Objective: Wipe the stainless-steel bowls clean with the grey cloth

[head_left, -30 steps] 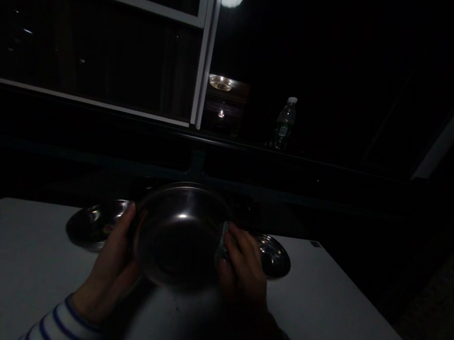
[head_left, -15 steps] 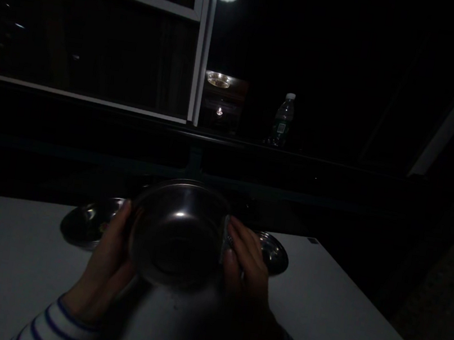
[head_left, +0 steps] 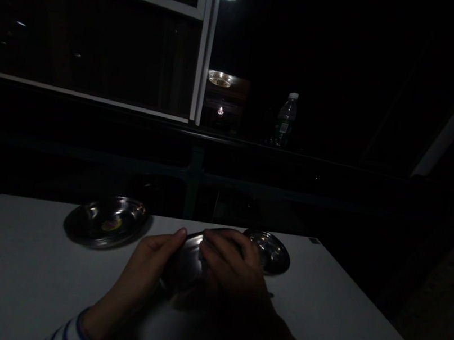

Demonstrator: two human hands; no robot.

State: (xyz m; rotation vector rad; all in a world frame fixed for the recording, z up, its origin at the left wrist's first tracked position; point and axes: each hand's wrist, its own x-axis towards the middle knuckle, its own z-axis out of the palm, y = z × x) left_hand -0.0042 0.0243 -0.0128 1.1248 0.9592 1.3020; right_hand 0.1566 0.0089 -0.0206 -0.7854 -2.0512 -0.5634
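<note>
In dim light, a steel bowl [head_left: 187, 258] rests low on the white table [head_left: 3, 267], tipped away from me. My left hand [head_left: 143, 274] grips its left rim with the thumb on the edge. My right hand [head_left: 232, 264] lies over the bowl's top and right side, fingers curled on it; something pale may be under the fingers, but it is too dark to tell.
A steel plate [head_left: 105, 226] with a coloured spot sits at the table's back left, another steel dish [head_left: 272, 250] at the back right behind my right hand. A water bottle [head_left: 286, 119] stands on a dark ledge beyond. A window frame [head_left: 202, 47] rises behind.
The bowl was held up facing me between both hands; it has dropped down to the table and tipped over, and my right hand has moved onto its top.
</note>
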